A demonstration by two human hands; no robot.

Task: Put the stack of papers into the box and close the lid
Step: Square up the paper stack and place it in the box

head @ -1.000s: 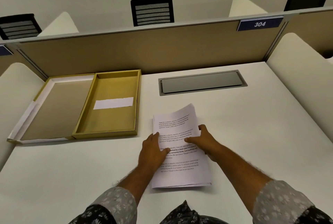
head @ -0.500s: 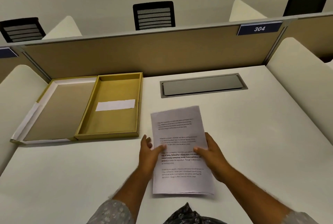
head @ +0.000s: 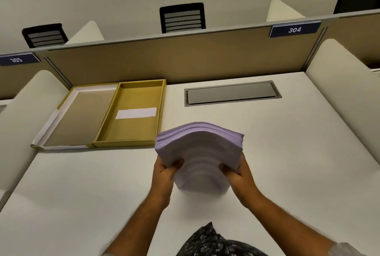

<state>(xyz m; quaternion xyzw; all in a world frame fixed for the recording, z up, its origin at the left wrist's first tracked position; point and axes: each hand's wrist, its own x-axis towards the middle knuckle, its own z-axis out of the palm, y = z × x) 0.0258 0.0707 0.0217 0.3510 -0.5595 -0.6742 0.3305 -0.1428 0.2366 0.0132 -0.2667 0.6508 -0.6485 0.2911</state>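
Thick stack of pale lilac printed paper sheets (head: 200,148) held upright on its near edge on the white laminate desk top (head: 287,173), just below centre of view — the top edge bows upward in an arch, and the lower part of the stack is motion-blurred. Left hand (head: 164,173) clamps the stack's left edge, thumb on the near face, fingers wrapped behind; right hand (head: 240,175) clamps the right edge the same way. Both hands closed firmly on the paper, nothing else in either grip. Shallow mustard-yellow cardboard box tray (head: 131,115) lies open at roughly 10 o'clock from the stack, well clear of it, its near right corner the closest part; a white rectangular paper label (head: 136,113) sits flat on its floor. Hinged lid, brown card inside with white edging (head: 80,115), lies folded out flat on the box's left side, touching the tray along the shared edge. At 12 to 1 o'clock from the stack, a grey metal cable-access flap (head: 232,93) is set flush in the desk. Beyond it a tan fabric partition panel (head: 185,56) runs across the back; blue number plate reading 304 (head: 294,29) at its upper right, another reading 305 (head: 17,59) at far left. Dark floral-patterned garment (head: 209,241) at 6 o'clock — bottom edge of view.
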